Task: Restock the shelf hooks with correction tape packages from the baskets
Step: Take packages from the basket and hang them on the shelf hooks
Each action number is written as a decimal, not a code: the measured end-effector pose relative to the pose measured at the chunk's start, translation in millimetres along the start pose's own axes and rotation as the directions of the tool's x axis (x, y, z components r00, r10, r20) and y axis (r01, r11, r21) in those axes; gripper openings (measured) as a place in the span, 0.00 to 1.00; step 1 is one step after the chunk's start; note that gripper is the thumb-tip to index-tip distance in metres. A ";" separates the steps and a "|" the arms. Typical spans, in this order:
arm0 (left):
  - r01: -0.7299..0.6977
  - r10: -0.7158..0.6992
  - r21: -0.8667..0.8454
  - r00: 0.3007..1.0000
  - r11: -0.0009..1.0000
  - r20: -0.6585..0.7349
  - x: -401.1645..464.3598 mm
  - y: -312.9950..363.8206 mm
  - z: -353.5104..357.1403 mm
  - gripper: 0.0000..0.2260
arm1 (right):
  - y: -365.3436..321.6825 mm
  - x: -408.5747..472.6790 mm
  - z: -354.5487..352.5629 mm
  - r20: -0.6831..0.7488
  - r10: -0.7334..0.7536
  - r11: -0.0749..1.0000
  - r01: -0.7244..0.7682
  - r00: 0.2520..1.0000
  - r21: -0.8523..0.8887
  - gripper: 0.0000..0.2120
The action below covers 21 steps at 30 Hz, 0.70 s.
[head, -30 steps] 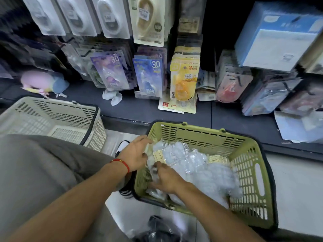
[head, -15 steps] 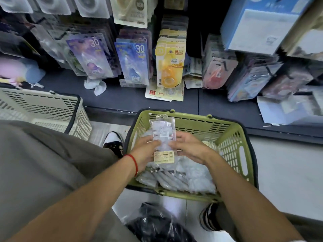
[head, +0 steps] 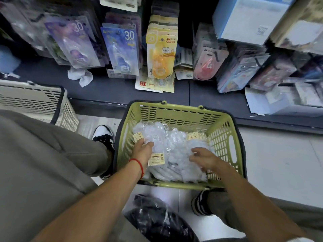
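the clear tape packs (head: 172, 151) lie heaped in the green basket (head: 181, 111). the left hand (head: 142, 151) pinches one pack by its edge; the right hand (head: 203, 158) hovers loose over the heap, holding nothing. best lift one pack free by its card end.

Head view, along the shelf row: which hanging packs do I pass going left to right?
Purple pack → blue pack → yellow pack → pink pack.
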<state>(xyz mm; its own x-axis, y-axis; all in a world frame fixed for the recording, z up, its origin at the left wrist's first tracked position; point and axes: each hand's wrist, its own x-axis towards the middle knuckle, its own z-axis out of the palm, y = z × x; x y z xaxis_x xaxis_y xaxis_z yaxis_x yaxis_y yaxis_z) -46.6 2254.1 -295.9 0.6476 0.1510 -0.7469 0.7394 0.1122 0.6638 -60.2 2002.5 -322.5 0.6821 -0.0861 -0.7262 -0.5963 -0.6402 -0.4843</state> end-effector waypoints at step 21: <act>0.001 0.007 -0.110 0.997 0.994 0.073 13.8 -9.4 -6.3 0.27 | -10.5 -5.1 37.0 0.053 -0.055 0.854 0.075 0.997 -0.515 0.38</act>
<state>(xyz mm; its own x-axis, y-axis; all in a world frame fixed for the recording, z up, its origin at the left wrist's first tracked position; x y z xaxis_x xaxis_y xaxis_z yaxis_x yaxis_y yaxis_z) -45.8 2261.3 -312.3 0.6644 0.0793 -0.7432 0.7155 0.2201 0.6631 -73.1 2037.8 -331.8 0.6908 -0.0102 -0.7230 -0.2408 -0.9461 -0.2167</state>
